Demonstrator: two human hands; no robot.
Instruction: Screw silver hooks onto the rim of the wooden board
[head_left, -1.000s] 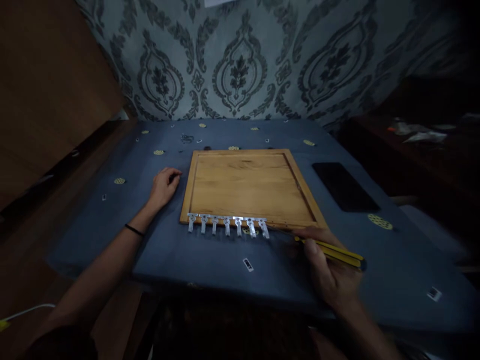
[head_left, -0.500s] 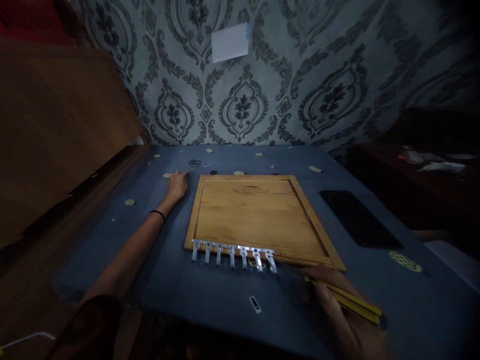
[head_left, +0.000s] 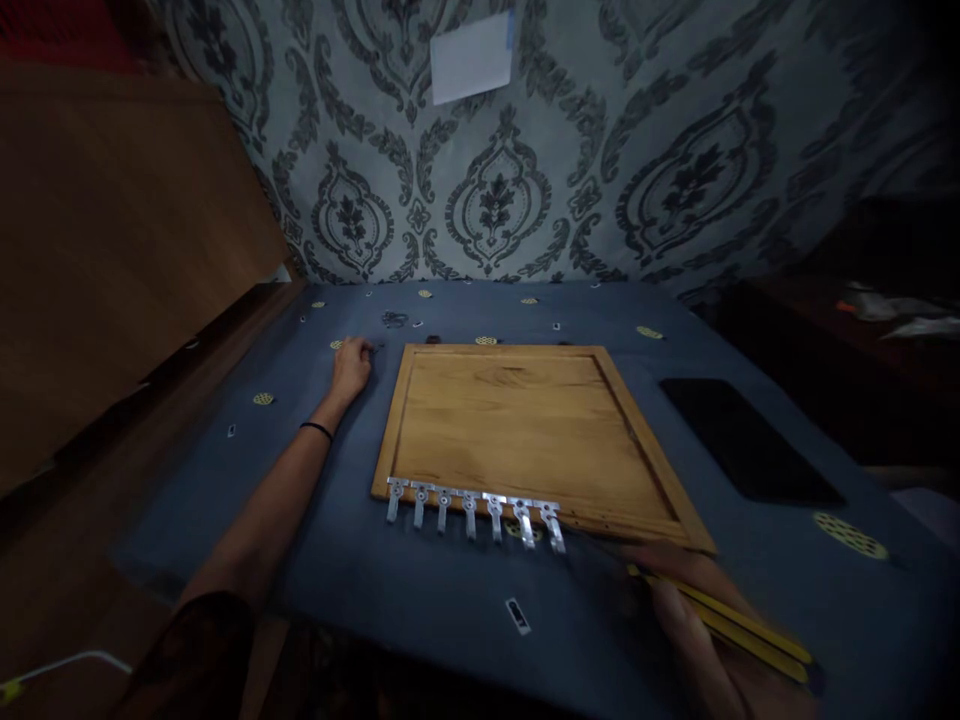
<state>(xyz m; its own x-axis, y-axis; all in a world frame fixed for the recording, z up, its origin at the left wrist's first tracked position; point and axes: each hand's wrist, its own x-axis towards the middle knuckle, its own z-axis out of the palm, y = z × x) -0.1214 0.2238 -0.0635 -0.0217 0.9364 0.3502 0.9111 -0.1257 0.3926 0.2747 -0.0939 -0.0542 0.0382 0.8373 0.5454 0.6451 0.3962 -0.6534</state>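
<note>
A framed wooden panel lies flat on the blue cloth-covered table. Several metal hinge-like brackets stand in a row along its near edge, on the left part. My left hand rests on the cloth left of the panel's far corner, its fingers pinched on something small and dark that I cannot make out. At the panel's near right corner, my right hand is closed round a tool with yellow-and-black handles; the tool's dark tip points left towards the last bracket.
A flat black object lies right of the panel. Small dark items sit near the back of the cloth. A wooden cabinet stands at the left, and patterned wallpaper with a white paper rises behind.
The camera view has shifted slightly. The fingers of my left hand have drawn together on the cloth. My right hand still holds the tool by the panel's near edge.
</note>
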